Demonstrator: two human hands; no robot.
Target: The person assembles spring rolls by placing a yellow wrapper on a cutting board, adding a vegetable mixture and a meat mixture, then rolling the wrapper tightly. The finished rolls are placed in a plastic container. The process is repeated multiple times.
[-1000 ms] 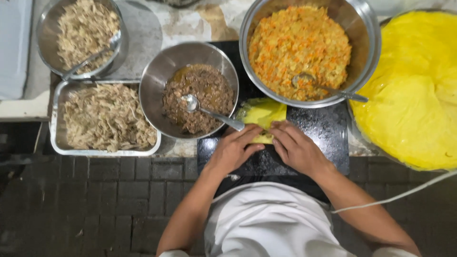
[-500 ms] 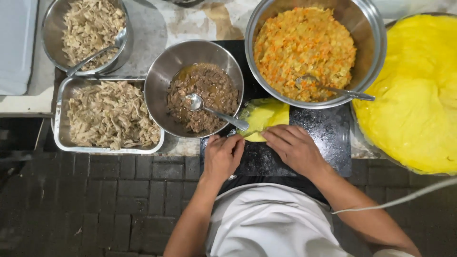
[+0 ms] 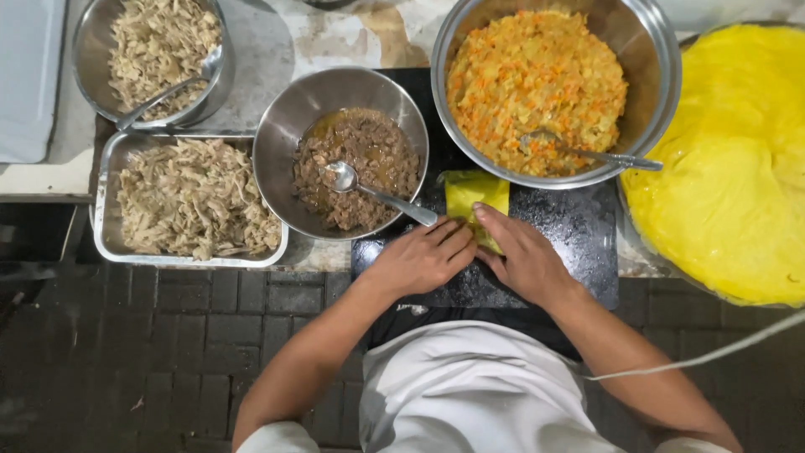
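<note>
A folded yellow wrapper [image 3: 475, 195] lies on a black board [image 3: 570, 226] in front of me. My left hand [image 3: 421, 258] presses its near left edge with the fingers together. My right hand [image 3: 521, 254] rests on its near right edge, fingertips on the fold. Both hands touch the wrapper and meet at its lower side. A steel bowl of brown minced meat [image 3: 342, 151] with a spoon [image 3: 379, 195] sits just left of the wrapper.
A large steel bowl of orange-yellow filling [image 3: 537, 80] with a spoon stands behind the board. A stack of yellow wrappers [image 3: 729, 168] fills the right. A tray [image 3: 189, 201] and a bowl [image 3: 155, 46] of shredded pale meat sit at the left.
Both hands have drawn together on the near edge of the wrapper, and the wrapper looks folded tighter than before.
</note>
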